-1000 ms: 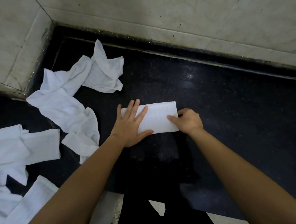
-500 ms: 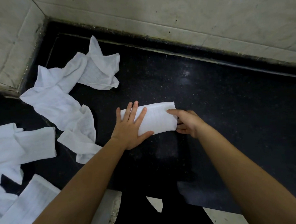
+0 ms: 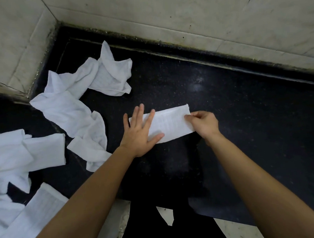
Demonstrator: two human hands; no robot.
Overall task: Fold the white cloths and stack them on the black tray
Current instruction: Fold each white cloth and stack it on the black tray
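Pressing flat with the left hand (image 3: 138, 134), fingers straight and spread, on the left end of a narrow folded strip of ribbed white cloth (image 3: 171, 126), near the middle of the black speckled stone bench (image 3: 252, 123). Pinching the strip's right end with the right hand (image 3: 204, 124), grip narrow, thumb and fingertips closed on the fabric by its far corner. Looks like midway through one cloth, with a crosswise fold probably next.

Beware lifting that right end too fast or too high: could drag the whole strip out from under the palm, pinned there by pressure alone. Beware pinching only the top layer: could peel the lengthwise fold open instead of carrying every layer across. Beware bringing the end over at a slant: could land corners off each other and leave a lopsided packet, poor for stacking.

Mind the crumpled unfolded white cloths (image 3: 70, 112) near on the left, a bunched white cloth (image 3: 112, 79) toward the wall corner, flatter white cloths (image 3: 23, 151) at the left edge: could snag them with a careless left forearm and drag them into the work. Cannot pick out the black tray against the dark bench, so cannot judge the carry for the finished packet, nor see any stack begun
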